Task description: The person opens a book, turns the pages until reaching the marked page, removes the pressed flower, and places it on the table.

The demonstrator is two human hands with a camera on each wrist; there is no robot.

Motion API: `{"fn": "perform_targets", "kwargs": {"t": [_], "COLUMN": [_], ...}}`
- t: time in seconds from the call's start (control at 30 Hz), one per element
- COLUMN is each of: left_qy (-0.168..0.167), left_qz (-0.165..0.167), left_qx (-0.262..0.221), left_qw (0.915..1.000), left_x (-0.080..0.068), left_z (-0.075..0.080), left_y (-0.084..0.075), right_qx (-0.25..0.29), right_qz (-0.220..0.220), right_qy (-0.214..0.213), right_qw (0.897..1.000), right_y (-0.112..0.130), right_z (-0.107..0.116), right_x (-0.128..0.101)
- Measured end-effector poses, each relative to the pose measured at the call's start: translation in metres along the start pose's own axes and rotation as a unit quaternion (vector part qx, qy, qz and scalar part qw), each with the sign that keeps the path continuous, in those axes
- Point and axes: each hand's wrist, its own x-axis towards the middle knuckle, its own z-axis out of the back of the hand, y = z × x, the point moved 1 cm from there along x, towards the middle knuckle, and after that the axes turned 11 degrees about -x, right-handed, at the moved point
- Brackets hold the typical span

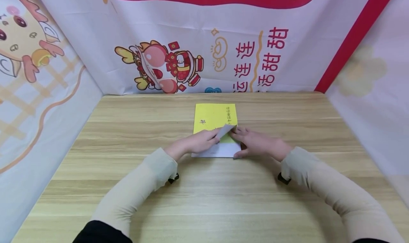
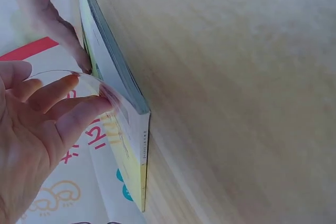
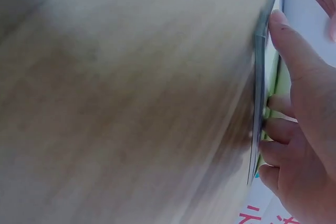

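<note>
A thin yellow book [image 1: 215, 117] with red and black characters lies flat on the wooden table [image 1: 204, 200], a little beyond its middle. My left hand [image 1: 214, 137] pinches the near corner of the cover [image 1: 225, 131] and curls it up, white underside showing. In the left wrist view the bent cover [image 2: 105, 90] arches over my left hand's fingers [image 2: 63, 98]. My right hand [image 1: 252, 141] rests on the book's near right part, fingertips pressing the surface and thumb against the edge [image 3: 260, 77]. The right hand [image 3: 299, 124] holds nothing.
Printed cloth walls [image 1: 191, 40] with cartoon figures and red characters enclose the table at the back and on both sides. Bare wood [image 1: 127, 122] surrounds the book.
</note>
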Motion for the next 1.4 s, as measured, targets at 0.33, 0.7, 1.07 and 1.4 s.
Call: {"fn": "perform_targets", "kwargs": {"t": [0.33, 0.7, 1.07, 1.4], "left_qy": [-0.074, -0.229, -0.322, -0.325], "left_qz": [-0.002, -0.092, -0.148, -0.209], "left_qx": [-0.045, 0.017, 0.131, 0.272], "left_qw": [0.9962, 0.9689, 0.9258, 0.8812], "left_x": [-0.008, -0.020, -0.041, -0.066], "left_z": [0.007, 0.020, 0.032, 0.043], "left_y": [-0.001, -0.007, -0.006, -0.005], "right_qx": [-0.006, 0.005, 0.011, 0.008], "right_qz": [0.000, 0.007, 0.015, 0.012], "right_qy": [0.002, 0.001, -0.003, 0.006], "right_qw": [1.000, 1.000, 1.000, 1.000], "right_y": [0.005, 0.003, 0.003, 0.005], "right_z": [0.000, 0.001, 0.003, 0.005], "right_x": [0.002, 0.003, 0.002, 0.003]}}
